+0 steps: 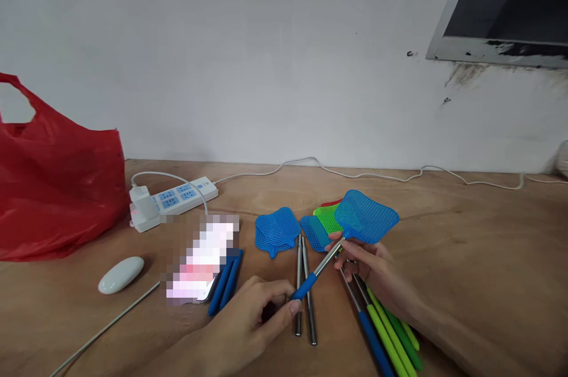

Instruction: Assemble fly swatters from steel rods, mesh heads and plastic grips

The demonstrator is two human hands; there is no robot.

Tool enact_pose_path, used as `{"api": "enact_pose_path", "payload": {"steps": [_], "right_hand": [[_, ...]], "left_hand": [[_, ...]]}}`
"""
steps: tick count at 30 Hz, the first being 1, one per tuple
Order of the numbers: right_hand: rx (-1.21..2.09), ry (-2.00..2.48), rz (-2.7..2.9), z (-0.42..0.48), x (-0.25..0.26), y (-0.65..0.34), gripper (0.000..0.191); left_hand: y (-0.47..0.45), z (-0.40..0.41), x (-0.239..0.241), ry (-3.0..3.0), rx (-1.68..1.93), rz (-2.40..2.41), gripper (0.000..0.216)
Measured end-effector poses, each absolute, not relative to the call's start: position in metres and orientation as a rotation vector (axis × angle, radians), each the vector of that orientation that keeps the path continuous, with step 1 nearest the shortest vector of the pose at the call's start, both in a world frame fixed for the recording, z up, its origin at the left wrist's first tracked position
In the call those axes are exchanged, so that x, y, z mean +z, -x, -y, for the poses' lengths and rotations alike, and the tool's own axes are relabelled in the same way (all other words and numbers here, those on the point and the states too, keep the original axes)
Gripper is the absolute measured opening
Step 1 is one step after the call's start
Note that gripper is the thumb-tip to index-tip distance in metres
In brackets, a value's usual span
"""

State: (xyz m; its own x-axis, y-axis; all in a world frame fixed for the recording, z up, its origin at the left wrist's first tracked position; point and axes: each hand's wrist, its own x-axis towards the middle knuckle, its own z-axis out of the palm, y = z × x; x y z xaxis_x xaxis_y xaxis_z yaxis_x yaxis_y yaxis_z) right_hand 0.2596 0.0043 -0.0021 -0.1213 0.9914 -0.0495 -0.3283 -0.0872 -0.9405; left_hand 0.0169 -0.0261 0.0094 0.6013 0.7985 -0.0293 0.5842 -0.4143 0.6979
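Blue is the fly swatter (370, 218) that the person holds up over the wooden table (465, 258). The left hand (251, 318) is curled almost closed. Its thumb and first finger pinch the blue grip (305, 289) at the low end of the swatter. The right hand (377, 273) is curled too. Its fingertips hold the shiny metal stick (331, 255) just under the net head. The swatter slants up from the left hand to the right hand. Its head is in the air above a little pile of swatter heads (326, 220), green, red and blue.

Just left of the pile, one more blue head (277, 232) lies flat on the table. Two bare metal sticks (304, 300) lie side by side between the hands. Under the right wrist lie whole swatters with green and blue handles (386, 329). Near the left hand are two loose blue grips (226, 282), right beside a blurred phone (202, 261). Farther left are a white oval thing (120, 274), a thin metal rod (102, 329), a white power strip (173, 198) and a red plastic bag (57, 193).
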Motion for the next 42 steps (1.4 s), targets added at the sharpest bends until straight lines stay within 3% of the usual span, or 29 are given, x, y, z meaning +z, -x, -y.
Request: {"api": "enact_pose_path", "payload": {"steps": [5,12,19,32,35,39,42], "right_hand": [[1.500,0.940,0.978,-0.006,0.001,-0.265,0.032],[1.229,1.245,1.108,-0.022,0.002,-0.286,0.038],[0.668,1.463,1.723,-0.026,-0.006,-0.289,0.041],[-0.395,1.887,2.108,-0.022,-0.014,-0.293,0.033],[-0.418,1.621,2.173,-0.020,-0.012,-0.290,0.026],[-0.201,1.124,2.414,-0.012,-0.005,-0.281,0.018],[0.017,0.939,2.587,-0.003,0.002,-0.273,0.028]], "left_hand": [[-0.017,0.026,0.011,-2.124,0.453,-1.056,0.049],[-0.017,0.020,0.010,-2.119,0.545,-1.114,0.037],[-0.015,0.018,0.002,-2.128,0.559,-1.139,0.029],[-0.009,0.013,-0.007,-2.610,0.578,-1.337,0.024],[-0.006,0.014,-0.018,-2.741,0.547,-1.426,0.035],[-0.004,0.016,-0.027,-2.787,0.505,-1.452,0.041],[-0.004,0.019,-0.023,-2.691,0.569,-1.393,0.038]]}}
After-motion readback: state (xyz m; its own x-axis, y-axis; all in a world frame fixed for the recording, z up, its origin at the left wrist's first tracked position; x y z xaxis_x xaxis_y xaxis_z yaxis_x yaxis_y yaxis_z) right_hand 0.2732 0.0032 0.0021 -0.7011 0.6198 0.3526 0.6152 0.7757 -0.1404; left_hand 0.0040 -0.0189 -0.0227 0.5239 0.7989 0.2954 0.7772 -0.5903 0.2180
